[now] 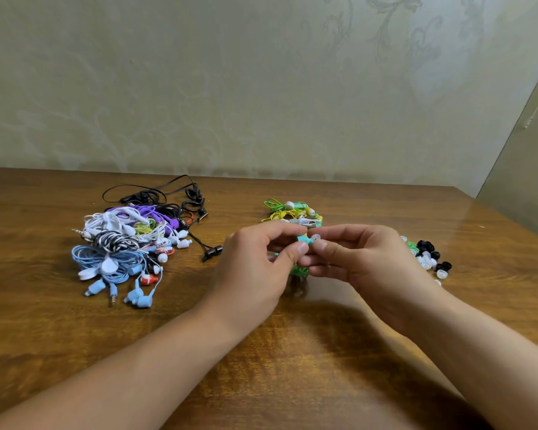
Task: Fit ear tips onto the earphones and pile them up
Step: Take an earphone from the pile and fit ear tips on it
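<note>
Right in the middle, above the table, a small turquoise plastic earbud with a soft translucent white dome-shaped ear tip at its end. The left hand pinches the earbud body between thumb and fingers; the right hand closes its thumb and forefinger on the ear tip. A coil of thin green cable hangs just beneath the fingers. Behind the hands, a small heap of green, yellow and white earphones with thin looped cords. Off to the left, a big tangled pile of earphones, glossy cables in light blue, white, purple, black and zebra stripes. To the right, a scatter of loose rubbery ear tips, black, white and green little domes. All on a polished brown wooden table with visible grain
</note>
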